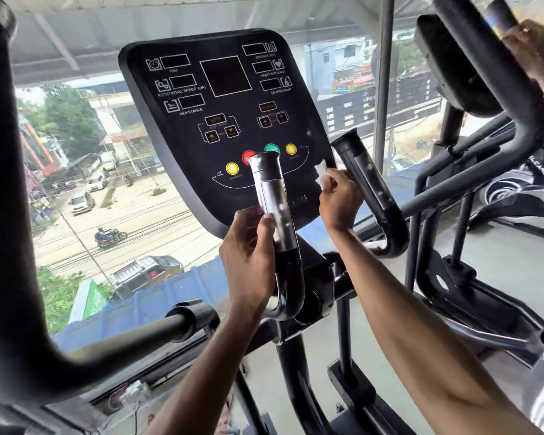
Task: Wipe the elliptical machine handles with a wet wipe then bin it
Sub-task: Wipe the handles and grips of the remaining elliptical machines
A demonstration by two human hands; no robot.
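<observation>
The elliptical's black console (223,120) faces me. Below it rise two short fixed handles. My left hand (248,255) grips the left fixed handle (272,186) around its silver sensor section. My right hand (339,199) pinches a crumpled white wet wipe (321,173) near the console's lower right corner, just left of the right fixed handle (363,174). The wipe does not visibly touch that handle. A long black moving handle (0,215) curves down the left side, and another long moving handle (496,73) runs down the right.
Another person's hand (537,51) holds the top of the right moving handle. A second machine (459,64) stands to the right on grey floor. A large window ahead overlooks a street. A horizontal bar (132,334) crosses low at left.
</observation>
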